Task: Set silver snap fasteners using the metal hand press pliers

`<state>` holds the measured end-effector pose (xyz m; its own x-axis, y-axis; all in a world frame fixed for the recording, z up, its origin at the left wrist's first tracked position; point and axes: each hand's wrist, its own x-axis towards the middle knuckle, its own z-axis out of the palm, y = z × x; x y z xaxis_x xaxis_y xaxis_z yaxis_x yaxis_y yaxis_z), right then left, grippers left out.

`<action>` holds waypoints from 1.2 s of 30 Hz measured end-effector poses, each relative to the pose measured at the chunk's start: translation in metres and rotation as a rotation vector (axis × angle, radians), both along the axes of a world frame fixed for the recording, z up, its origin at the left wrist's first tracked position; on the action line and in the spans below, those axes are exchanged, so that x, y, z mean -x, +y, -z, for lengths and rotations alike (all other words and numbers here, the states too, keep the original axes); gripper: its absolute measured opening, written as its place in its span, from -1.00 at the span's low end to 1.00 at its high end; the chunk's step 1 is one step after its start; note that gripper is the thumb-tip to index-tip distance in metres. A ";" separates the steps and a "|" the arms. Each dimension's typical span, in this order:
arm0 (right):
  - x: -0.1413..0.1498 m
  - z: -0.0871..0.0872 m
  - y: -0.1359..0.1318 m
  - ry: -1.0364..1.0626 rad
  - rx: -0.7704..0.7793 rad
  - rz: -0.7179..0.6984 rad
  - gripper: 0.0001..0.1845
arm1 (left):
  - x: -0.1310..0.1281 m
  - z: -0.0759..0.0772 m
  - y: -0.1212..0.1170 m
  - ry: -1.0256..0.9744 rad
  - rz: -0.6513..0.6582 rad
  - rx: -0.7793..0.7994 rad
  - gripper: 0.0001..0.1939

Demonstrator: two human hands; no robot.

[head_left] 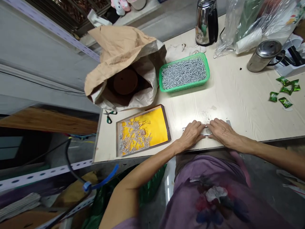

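Near the front edge of the table (228, 98), my left hand (192, 133) and my right hand (221, 131) are close together, fingers bent over a narrow flat metal strip (206, 131). Only its middle and its two ends show; the rest is hidden under my fingers. Fine specks lie on the table just beyond my fingertips. To the left is a shallow tray (168, 125) with a yellow bottom, where many small silvery pins (133, 136) lie heaped at the left end. Farther back, a green plastic basket (184, 88) is full of similar small metal pieces.
A big open brown paper sack (126, 41) stands at the back left. Green-handled scissors (109, 116) lie by the tray. A steel kettle (206, 24), a metal pitcher (264, 54), plastic bags (252, 22) and green wrapped sweets (287, 87) are at the right.
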<state>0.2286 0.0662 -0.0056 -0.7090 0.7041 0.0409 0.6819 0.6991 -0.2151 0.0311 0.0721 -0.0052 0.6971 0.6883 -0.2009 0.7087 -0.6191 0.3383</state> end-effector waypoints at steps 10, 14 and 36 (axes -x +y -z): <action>-0.001 0.012 -0.003 0.122 0.015 0.008 -0.82 | -0.005 0.011 -0.011 -0.003 -0.118 -0.014 -0.75; -0.009 0.003 0.012 0.109 0.056 0.017 -0.58 | -0.007 0.019 -0.031 -0.123 -0.206 -0.184 -0.66; 0.075 -0.014 0.033 0.049 0.009 -0.423 -0.87 | -0.006 0.033 -0.092 -0.381 0.014 -0.188 -0.64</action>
